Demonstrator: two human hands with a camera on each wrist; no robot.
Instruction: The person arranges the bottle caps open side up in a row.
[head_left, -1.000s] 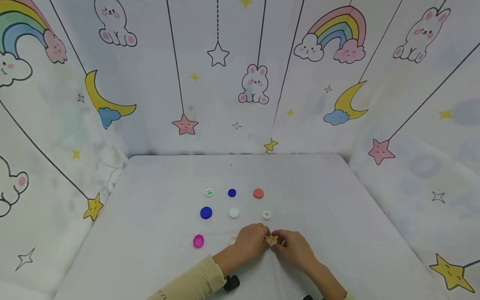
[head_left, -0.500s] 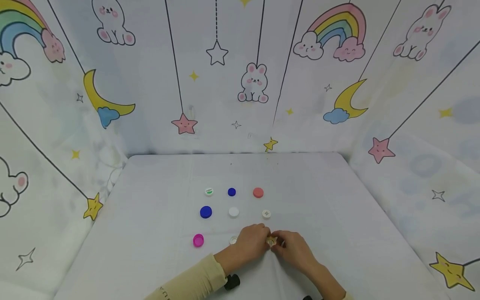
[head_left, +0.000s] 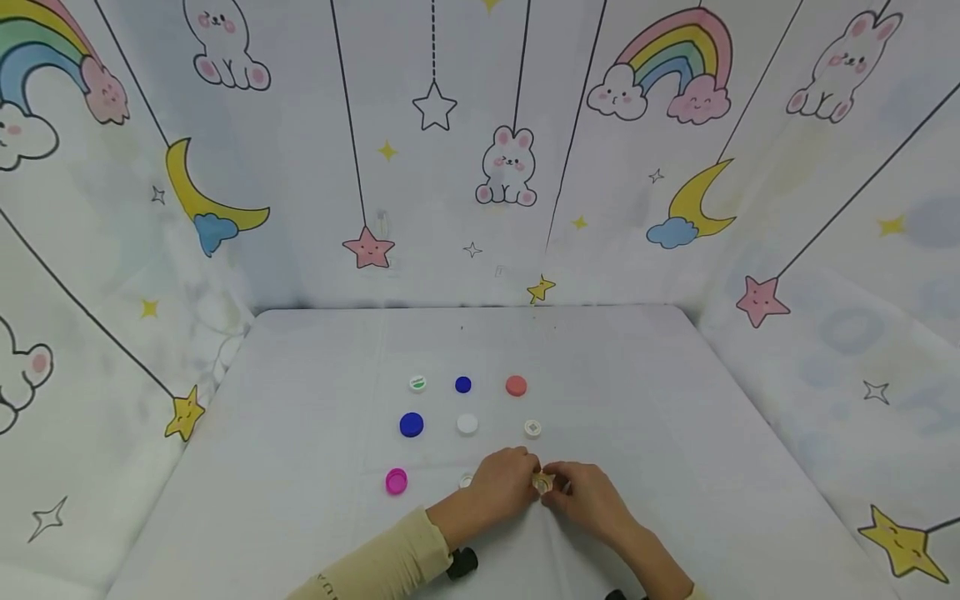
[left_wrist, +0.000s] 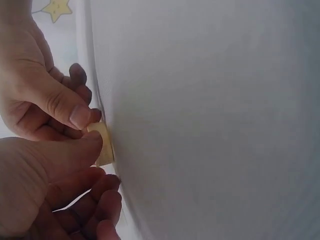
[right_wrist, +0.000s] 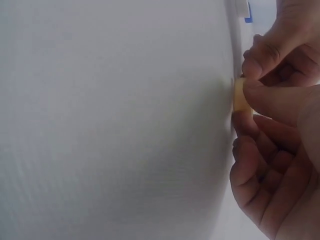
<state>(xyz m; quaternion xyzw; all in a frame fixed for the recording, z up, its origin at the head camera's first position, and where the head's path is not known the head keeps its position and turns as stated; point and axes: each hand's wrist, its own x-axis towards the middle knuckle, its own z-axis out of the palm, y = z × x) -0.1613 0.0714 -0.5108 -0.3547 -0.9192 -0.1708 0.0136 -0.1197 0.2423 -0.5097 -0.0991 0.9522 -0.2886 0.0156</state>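
Between both hands' fingertips sits a yellow-gold bottle cap [head_left: 542, 482], at the near right end of rows of caps. My left hand [head_left: 504, 483] pinches its left side, and my right hand [head_left: 590, 498] pinches its right side. In the left wrist view the cap [left_wrist: 104, 145] stands low at the white cloth, partly covered by my left thumb. The right wrist view has the cap [right_wrist: 241, 95] behind my right thumb. A whitish cap [head_left: 466, 480] is mostly hidden by my left hand. Beyond the hands lies a small cream cap [head_left: 532, 428].
On the white-clothed table [head_left: 675, 433] lie a magenta cap [head_left: 396, 481], a large blue cap [head_left: 411, 424], a white cap [head_left: 467, 424], a white-and-green cap [head_left: 417, 383], a small blue cap [head_left: 462, 384] and a coral-red cap [head_left: 516, 385]. Printed cloth walls [head_left: 300, 167] enclose the table.
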